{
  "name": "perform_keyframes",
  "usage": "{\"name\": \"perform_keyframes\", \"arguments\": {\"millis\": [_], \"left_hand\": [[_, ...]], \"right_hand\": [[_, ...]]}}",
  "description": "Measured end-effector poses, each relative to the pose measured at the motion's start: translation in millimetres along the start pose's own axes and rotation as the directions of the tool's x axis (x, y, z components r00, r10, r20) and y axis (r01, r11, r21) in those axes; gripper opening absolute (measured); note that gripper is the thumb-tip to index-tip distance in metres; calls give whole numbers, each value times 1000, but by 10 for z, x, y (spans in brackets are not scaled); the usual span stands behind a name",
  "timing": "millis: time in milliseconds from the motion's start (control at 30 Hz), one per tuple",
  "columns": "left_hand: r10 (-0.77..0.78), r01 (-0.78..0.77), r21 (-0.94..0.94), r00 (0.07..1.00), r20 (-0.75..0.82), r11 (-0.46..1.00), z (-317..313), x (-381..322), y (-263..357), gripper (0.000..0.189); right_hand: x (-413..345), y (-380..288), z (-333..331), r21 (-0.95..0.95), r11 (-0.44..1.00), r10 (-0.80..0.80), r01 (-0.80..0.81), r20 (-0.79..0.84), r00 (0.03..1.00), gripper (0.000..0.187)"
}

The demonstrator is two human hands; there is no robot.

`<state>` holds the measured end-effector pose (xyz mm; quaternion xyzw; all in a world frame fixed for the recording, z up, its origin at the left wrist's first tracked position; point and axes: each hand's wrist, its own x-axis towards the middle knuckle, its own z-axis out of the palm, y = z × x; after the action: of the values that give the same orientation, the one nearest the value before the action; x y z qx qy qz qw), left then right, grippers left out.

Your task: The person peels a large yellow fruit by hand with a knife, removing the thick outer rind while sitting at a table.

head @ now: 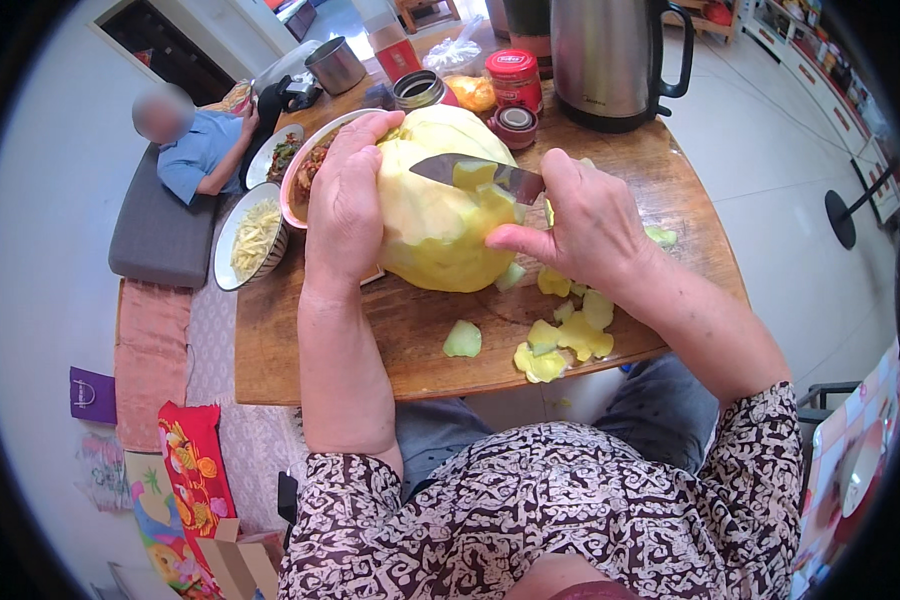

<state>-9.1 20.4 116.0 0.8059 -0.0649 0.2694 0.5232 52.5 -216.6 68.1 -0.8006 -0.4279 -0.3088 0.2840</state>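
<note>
A large yellow melon (450,262) stands over the wooden table (420,367), its upper part pared down to pale flesh and yellow rind still on its lower part. My left hand (347,206) grips the melon's left side, fingers reaching over the top. In my right hand (589,214) is a knife (431,169), its dark blade lying across the melon's front and pointing left. Pieces of peel cling to the blade. My right thumb presses on the rind below it; the knife's handle is hidden in my fist. Yellow and pale green peelings (585,335) lie near the table's front edge.
Left of the melon are a bowl of pale shreds (251,240), a pink-rimmed bowl of food (294,184) and a white plate (259,161). Behind stand a red-lidded jar (514,79), an open flask (420,90) and a steel kettle (604,60). A person (206,146) sits at the left.
</note>
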Motion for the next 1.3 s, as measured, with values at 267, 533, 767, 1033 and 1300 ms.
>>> {"name": "perform_keyframes", "arguments": {"millis": [267, 533, 767, 1033, 1300], "left_hand": [[14, -15, 76, 1000, 24, 997, -14, 10, 8, 52], [30, -31, 87, 999, 12, 996, 16, 19, 18, 49], [42, -41, 66, 999, -5, 997, 13, 7, 32, 45], [-23, 23, -58, 1000, -1, 998, -51, 17, -92, 47], [-43, 44, -55, 999, 19, 997, -49, 33, -97, 52]], "right_hand": [[-25, 52, 48, 70, 997, 9, -15, 80, 997, 61], [-15, 88, 78, 90, 996, -3, -7, 107, 994, 59], [53, 94, 25, -85, 980, -180, 179, -10, 984, 61], [154, 239, -159, -190, 909, -395, 371, -113, 912, 56], [233, 243, -250, 80, 945, -314, 319, -60, 947, 75]]}}
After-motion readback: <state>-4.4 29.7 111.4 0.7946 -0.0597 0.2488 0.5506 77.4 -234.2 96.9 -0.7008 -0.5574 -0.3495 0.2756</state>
